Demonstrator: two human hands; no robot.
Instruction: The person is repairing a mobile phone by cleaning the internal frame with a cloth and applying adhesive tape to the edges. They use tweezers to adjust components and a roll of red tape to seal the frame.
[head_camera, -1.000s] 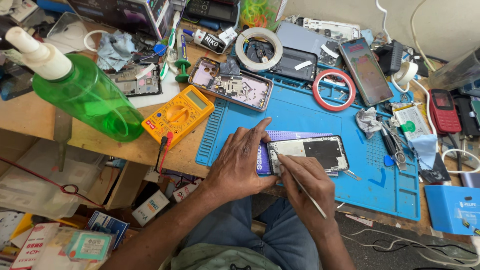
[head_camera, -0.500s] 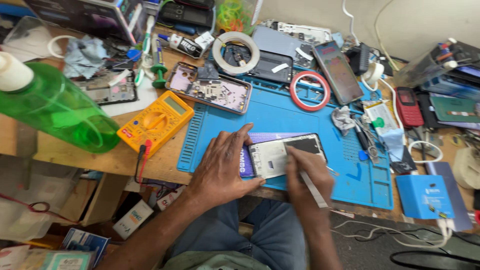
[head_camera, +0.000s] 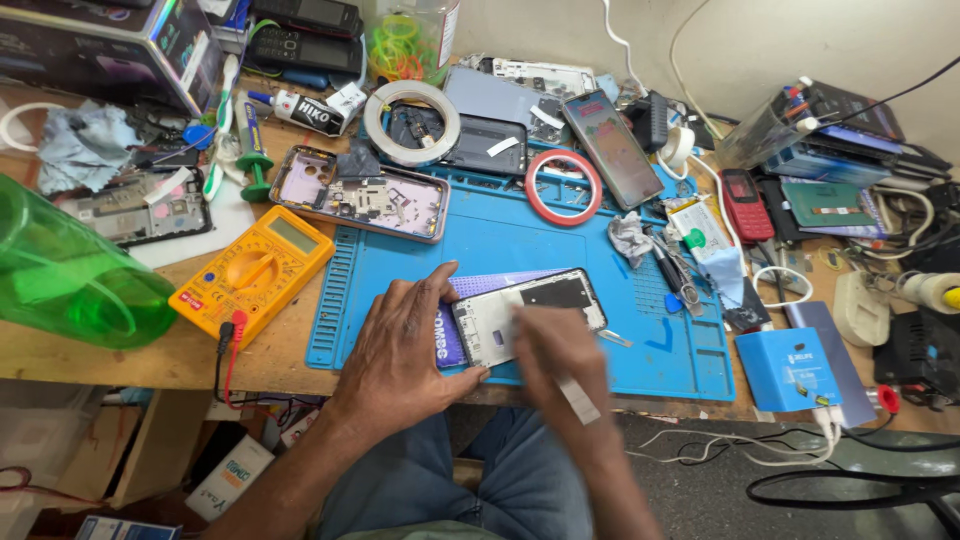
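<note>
Two bare hands work on one opened phone frame at the near edge of a blue silicone repair mat (head_camera: 520, 235).

Rectangular phone frame (head_camera: 528, 315), silver-rimmed with a pale inner plate and a dark upper panel, lies flat on a thin purple sheet (head_camera: 495, 284) on the mat. Left hand (head_camera: 400, 355) rests palm down, fingers spread, pressing the frame's left end and thumb against its lower edge. Right hand (head_camera: 560, 355) is motion-blurred over the frame's lower right part, closed around a slim pale tool (head_camera: 578, 398). Left of the mat: green translucent plastic bottle (head_camera: 70, 275), then yellow digital multimeter (head_camera: 252, 270). Behind the frame: lilac phone housing (head_camera: 365, 192), white tape roll (head_camera: 412, 122), red tape ring (head_camera: 564, 187). Right: blue box (head_camera: 796, 368). None of these obstructs the hands.
</note>
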